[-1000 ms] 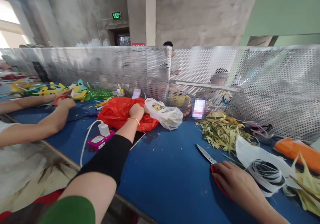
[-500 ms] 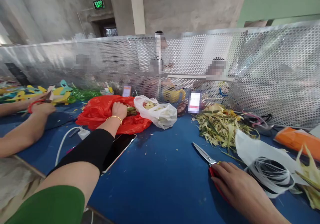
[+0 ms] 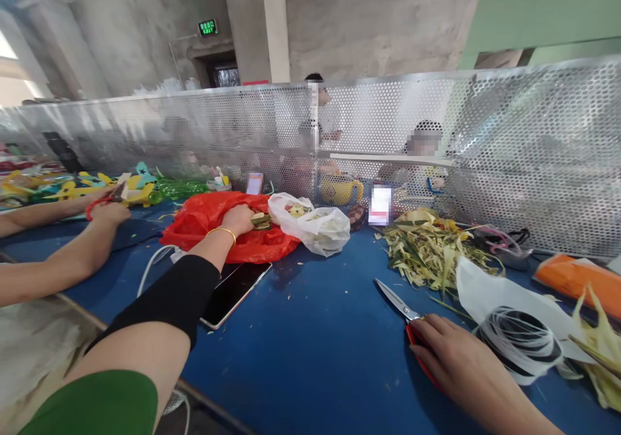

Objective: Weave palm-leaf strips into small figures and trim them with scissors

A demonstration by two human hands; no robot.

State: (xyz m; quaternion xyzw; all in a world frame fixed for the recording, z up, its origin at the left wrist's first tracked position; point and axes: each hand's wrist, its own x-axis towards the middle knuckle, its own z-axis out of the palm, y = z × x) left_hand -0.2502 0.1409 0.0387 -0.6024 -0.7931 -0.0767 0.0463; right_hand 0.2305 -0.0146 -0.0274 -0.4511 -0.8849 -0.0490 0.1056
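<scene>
My left hand [image 3: 237, 220], with a gold bracelet at the wrist, reaches over an open red plastic bag [image 3: 194, 218]. Its fingers are closed at a bundle of dry husk strips [image 3: 261, 221] lying on the bag. At the right, my right hand [image 3: 449, 347] is wrapped over the red handles of a pair of scissors [image 3: 398, 298], whose blades are together and rest on the blue table [image 3: 310, 351]. A white plastic bag [image 3: 323, 228] with pale pieces inside touches the red bag. Beyond the scissors lies a heap of husk scraps [image 3: 427, 247].
A black phone [image 3: 235, 292] lies beneath my left forearm. A coil of white line [image 3: 521, 341] and an orange packet [image 3: 582, 283] are at the right. Another person's hands [image 3: 109, 211] hold red scissors at the left. A perforated metal screen [image 3: 272, 118] crosses the back.
The view has shifted slightly left and up. More of the husk bundle shows beside my left hand, which stays over the red bag. My right hand keeps its place on the scissors.
</scene>
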